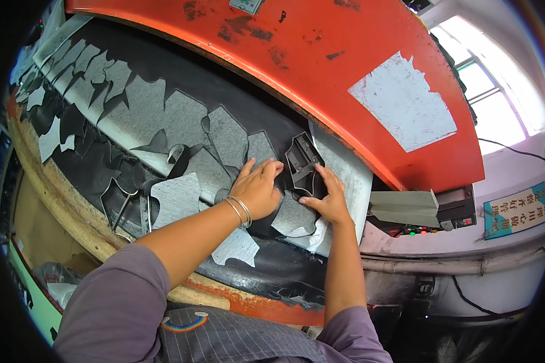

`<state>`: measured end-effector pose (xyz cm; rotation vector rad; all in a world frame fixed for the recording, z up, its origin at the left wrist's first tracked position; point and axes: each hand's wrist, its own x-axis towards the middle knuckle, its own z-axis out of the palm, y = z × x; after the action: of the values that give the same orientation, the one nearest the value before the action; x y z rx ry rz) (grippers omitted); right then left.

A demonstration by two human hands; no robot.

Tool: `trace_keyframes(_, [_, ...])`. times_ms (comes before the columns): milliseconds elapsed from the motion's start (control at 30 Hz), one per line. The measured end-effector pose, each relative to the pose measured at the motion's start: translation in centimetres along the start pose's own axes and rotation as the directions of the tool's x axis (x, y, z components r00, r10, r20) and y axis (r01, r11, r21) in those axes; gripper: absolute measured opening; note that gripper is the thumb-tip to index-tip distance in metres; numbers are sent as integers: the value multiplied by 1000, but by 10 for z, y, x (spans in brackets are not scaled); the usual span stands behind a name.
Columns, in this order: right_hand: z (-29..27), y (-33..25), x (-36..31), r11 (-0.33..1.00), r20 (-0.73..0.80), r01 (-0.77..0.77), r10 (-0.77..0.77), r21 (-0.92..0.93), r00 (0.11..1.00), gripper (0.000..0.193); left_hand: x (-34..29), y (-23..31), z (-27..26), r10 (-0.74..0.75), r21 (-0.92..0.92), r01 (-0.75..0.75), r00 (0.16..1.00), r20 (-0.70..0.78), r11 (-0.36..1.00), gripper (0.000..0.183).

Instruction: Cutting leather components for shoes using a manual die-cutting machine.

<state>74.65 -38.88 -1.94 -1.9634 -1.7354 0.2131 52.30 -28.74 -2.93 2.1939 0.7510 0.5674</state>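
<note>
A dark metal cutting die with inner cross-bars stands on black sheet material, toward the right end of the press bed. My right hand grips its near right edge, with the thumb at the lower corner and the fingers along the side. Just left of the die, my left hand rests on the material with its fingers stretched out and nothing in them. Grey cut-out outlines run leftward along the sheet. A loose grey piece lies below the die, beside my right thumb.
The orange press head arches over the bed's far side. Another metal die sits near the front, among scraps and black offcuts. A worn padded rail borders the near edge. At right are a control box and pipe.
</note>
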Motion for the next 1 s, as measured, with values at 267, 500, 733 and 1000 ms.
trace_keyframes(267, [5, -2, -4, 995, 1, -103, 103, 18, 995, 101, 2, 3, -3, -21, -13, 20, 1000, -12, 1000, 51])
trace_keyframes(500, [4, -7, -2, 990, 2, -137, 137, 35, 991, 95, 3, -2, -8, -12, 5, 12, 1000, 21, 1000, 52])
trace_keyframes(733, [0, -17, -2, 997, 68, -66, 69, -49, 995, 103, 0, -4, -22, -44, -96, 50, 997, 69, 994, 51])
trace_keyframes(1000, [-27, -149, -23, 998, -236, -65, 61, -10, 970, 63, 3, -119, -204, -234, -395, -61, 721, -653, 917, 41])
